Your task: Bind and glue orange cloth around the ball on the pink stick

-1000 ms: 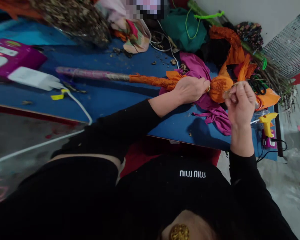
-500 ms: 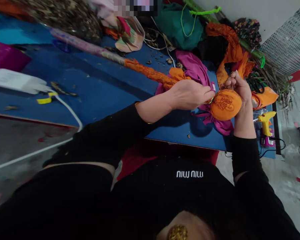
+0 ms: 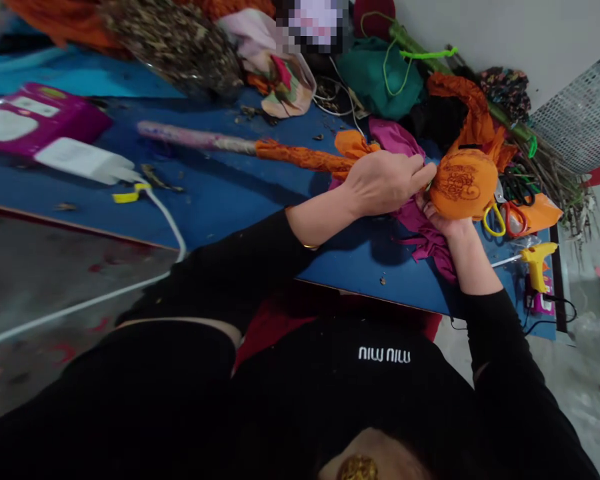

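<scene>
An orange cloth-covered ball (image 3: 463,183) with a dark printed figure rests against my right hand (image 3: 447,219), whose fingers curl round its lower left side. My left hand (image 3: 385,181) is closed in a pinch at the ball's left edge; what lies between its fingertips is too small to make out. A stick (image 3: 193,137) wrapped in orange cloth (image 3: 300,157) at its right part runs in under my left hand. Beneath both hands lies crumpled magenta cloth (image 3: 427,240).
Yellow- and red-handled scissors (image 3: 495,221) and a yellow glue gun (image 3: 537,257) lie at the right. A purple box (image 3: 80,127), white power strip (image 3: 80,159) and cable occupy the left of the blue table (image 3: 220,200). Fabrics, a bag of dry plant pieces (image 3: 180,47) and twigs line the back.
My right hand has moved from behind the ball to its lower left side. The ball has turned and shifted slightly up and right. The view has shifted, showing more of the purple box.
</scene>
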The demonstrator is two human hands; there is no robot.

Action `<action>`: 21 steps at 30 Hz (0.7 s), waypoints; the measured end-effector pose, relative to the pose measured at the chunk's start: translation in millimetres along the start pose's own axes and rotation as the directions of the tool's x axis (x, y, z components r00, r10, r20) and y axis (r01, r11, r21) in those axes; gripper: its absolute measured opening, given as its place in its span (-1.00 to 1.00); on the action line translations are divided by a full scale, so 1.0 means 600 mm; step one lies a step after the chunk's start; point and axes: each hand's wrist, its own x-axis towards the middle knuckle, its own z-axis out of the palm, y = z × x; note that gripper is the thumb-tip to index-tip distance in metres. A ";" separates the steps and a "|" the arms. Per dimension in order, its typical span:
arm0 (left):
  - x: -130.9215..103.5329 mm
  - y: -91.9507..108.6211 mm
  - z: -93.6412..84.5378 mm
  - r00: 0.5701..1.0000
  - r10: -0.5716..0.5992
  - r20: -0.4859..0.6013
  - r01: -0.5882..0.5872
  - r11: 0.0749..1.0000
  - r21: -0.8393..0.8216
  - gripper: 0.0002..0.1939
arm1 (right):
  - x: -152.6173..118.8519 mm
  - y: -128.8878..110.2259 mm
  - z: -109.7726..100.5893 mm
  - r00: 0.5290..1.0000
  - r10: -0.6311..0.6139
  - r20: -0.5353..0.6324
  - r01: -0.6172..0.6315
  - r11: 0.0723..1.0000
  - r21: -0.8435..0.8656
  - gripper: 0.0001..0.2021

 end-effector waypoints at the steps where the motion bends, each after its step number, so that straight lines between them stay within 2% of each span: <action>1: 0.001 -0.004 0.002 1.000 0.003 -0.018 -0.003 1.000 0.016 -0.58 | -0.007 0.003 0.012 0.997 0.053 -0.052 -0.049 0.996 0.071 -0.57; 3: 0.003 -0.011 0.003 0.999 0.014 -0.030 -0.012 0.998 0.056 -0.56 | -0.027 0.008 0.042 0.966 0.161 -0.203 -0.109 0.964 0.244 -0.59; 5: 0.005 -0.018 -0.001 0.999 -0.004 -0.034 0.006 0.998 0.064 -0.56 | -0.056 0.012 0.073 0.926 0.196 -0.324 -0.082 0.940 0.332 -0.65; 7: 0.007 -0.025 -0.004 0.998 -0.055 -0.042 0.056 0.998 0.032 -0.55 | -0.088 0.018 0.101 0.929 0.118 -0.350 -0.019 0.962 0.272 -0.69; 9: 0.009 -0.031 -0.006 0.995 -0.095 -0.043 0.095 0.995 -0.012 -0.56 | -0.120 0.024 0.121 0.934 -0.112 -0.338 0.143 0.987 0.068 -0.72; 11: 0.011 -0.034 -0.005 0.994 -0.109 -0.030 0.107 0.993 -0.042 -0.56 | -0.144 0.030 0.134 0.874 -0.382 -0.301 0.346 0.923 -0.167 -0.74; 13: 0.012 -0.033 -0.001 0.994 -0.105 -0.013 0.104 0.993 -0.047 -0.56 | -0.160 0.033 0.139 0.783 -0.584 -0.217 0.492 0.793 -0.359 -0.75; 16: 0.012 -0.028 0.006 0.995 -0.095 0.019 0.096 0.995 -0.031 -0.57 | -0.165 0.030 0.134 0.696 -0.718 0.021 0.614 0.579 -0.537 -0.72; 17: 0.012 -0.025 0.010 0.995 -0.092 0.029 0.092 0.995 -0.027 -0.58 | -0.162 0.027 0.130 0.682 -0.724 0.098 0.638 0.525 -0.563 -0.69; 18: 0.011 -0.022 0.014 0.996 -0.085 0.039 0.086 0.996 -0.024 -0.58 | -0.159 0.022 0.126 0.686 -0.712 0.146 0.650 0.510 -0.564 -0.67; 19: 0.010 -0.019 0.019 0.996 -0.074 0.048 0.075 0.997 -0.022 -0.57 | -0.154 0.017 0.122 0.707 -0.685 0.177 0.649 0.528 -0.548 -0.65; 21: 0.008 -0.013 0.031 0.997 -0.051 0.060 0.052 0.998 -0.020 -0.56 | -0.143 0.006 0.115 0.775 -0.599 0.201 0.611 0.626 -0.485 -0.62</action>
